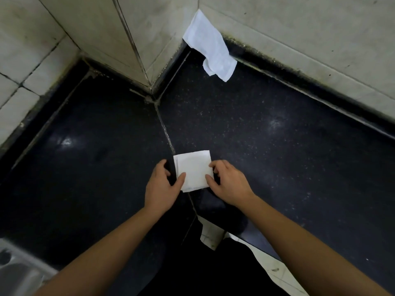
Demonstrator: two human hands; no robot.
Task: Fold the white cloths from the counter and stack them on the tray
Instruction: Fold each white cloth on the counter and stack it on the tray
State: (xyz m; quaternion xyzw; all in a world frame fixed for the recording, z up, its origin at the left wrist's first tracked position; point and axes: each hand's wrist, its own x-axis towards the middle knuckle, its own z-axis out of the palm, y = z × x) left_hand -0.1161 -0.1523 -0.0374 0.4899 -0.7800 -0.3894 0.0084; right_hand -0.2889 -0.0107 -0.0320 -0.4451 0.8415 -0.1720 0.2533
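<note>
The folded cloth [193, 170] lies flat on the dark surface [277, 146], a small, neat square directly between the two hands. The right hand [228, 182] has its thumb on top near the right edge and its fingers [213, 167] curled against that edge, a light pinch. The left hand [162, 184] lays its thumb on the left side of the cloth. Its fingers [164, 165] are curled just beside the edge with a dark gap showing, so I cannot tell whether that hand has a grip or only steadies.

By the look of it the folding is done and the step in hand is the lift to the tray, which I do not pick out here. To do it well:

- Slide the fingers of both hands under opposite edges, thumbs on top, so every layer is clamped. Offset layers show along the left edge, and these will splay if only the top one is caught.
- Lift level with both hands together; a one-sided pull would open the fold.
- Set it down flat and square, and let go only once it rests.

A second cloth [210, 50] waits well beyond the fingers, unfolded and rumpled, draped from the wall [299, 28] down onto the surface at the back corner.
</note>
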